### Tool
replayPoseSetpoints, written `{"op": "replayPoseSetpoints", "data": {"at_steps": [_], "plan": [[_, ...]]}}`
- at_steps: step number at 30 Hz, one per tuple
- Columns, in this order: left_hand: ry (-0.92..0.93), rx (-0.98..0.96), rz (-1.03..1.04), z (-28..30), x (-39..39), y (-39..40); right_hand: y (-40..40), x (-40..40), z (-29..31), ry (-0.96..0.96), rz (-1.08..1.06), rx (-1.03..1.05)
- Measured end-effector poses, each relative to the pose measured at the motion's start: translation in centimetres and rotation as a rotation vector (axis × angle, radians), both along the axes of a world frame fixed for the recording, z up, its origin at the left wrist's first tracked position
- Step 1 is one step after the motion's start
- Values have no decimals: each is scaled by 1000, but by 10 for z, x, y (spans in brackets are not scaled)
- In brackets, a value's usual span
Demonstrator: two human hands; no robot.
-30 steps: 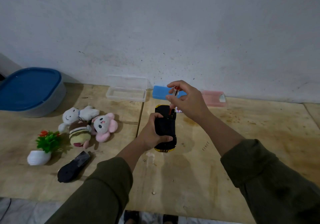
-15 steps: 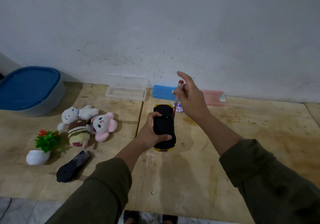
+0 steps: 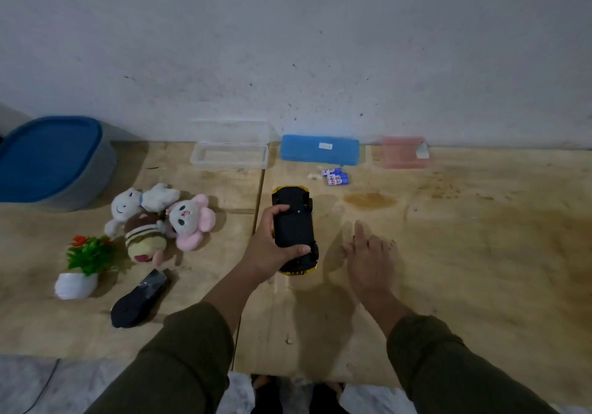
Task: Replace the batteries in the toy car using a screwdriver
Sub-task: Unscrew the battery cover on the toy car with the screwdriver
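The toy car (image 3: pixel 293 224) lies upside down on the wooden table (image 3: pixel 480 253), its black underside up and yellow body showing at both ends. My left hand (image 3: pixel 270 247) grips it across the middle from the left. My right hand (image 3: pixel 368 259) rests palm down on the table just right of the car, index finger stretched forward. No screwdriver shows; whether it lies under this hand I cannot tell. Two blue batteries (image 3: pixel 336 177) lie beyond the car, near the back.
Along the wall stand a clear open box (image 3: pixel 229 155), a blue case (image 3: pixel 320 150) and a pink case (image 3: pixel 403 153). At left are a blue-lidded tub (image 3: pixel 48 160), plush toys (image 3: pixel 160 218), a small potted plant (image 3: pixel 81 266) and a black object (image 3: pixel 139 300).
My right hand, which held the screwdriver raised over the car's far end, has come down to the table right of the car. The left hand keeps its grip on the car.
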State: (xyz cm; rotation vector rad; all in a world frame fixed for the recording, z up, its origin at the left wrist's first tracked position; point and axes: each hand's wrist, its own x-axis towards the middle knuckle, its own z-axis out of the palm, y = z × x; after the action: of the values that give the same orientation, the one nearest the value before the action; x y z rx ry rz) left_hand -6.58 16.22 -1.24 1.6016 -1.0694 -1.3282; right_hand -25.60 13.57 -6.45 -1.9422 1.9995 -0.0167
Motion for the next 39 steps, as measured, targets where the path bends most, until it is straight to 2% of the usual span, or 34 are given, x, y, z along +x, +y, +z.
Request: {"op": "replayPoseSetpoints", "data": {"at_steps": [3,7,10,12,14,16,19,27,32,36,39], "plan": [[-7,17,-10,-3,-2,5,7,-2,-6,81,63,-53],[-23,16,-64,-6,0,8,9,-5,-9,53,36,-90],[-8,14,-124,-5,2,8,7,2,-4,-176,11,-279],[1,11,-159,-6,4,8,4,11,10,-349,103,-382],[4,-15,-186,-4,5,9,4,23,26,-382,235,-426],[18,-37,-216,-1,6,11,4,35,38,-326,300,-423],[32,-42,-256,2,10,11,7,46,47,-282,285,-399],[3,-72,-360,1,27,20,20,65,66,-400,195,-196],[10,-72,-378,2,30,24,31,67,80,-462,176,-212],[19,-49,-413,8,25,22,36,63,94,-622,63,-119],[37,-37,-411,8,15,20,31,46,100,-824,-129,-177]]}}
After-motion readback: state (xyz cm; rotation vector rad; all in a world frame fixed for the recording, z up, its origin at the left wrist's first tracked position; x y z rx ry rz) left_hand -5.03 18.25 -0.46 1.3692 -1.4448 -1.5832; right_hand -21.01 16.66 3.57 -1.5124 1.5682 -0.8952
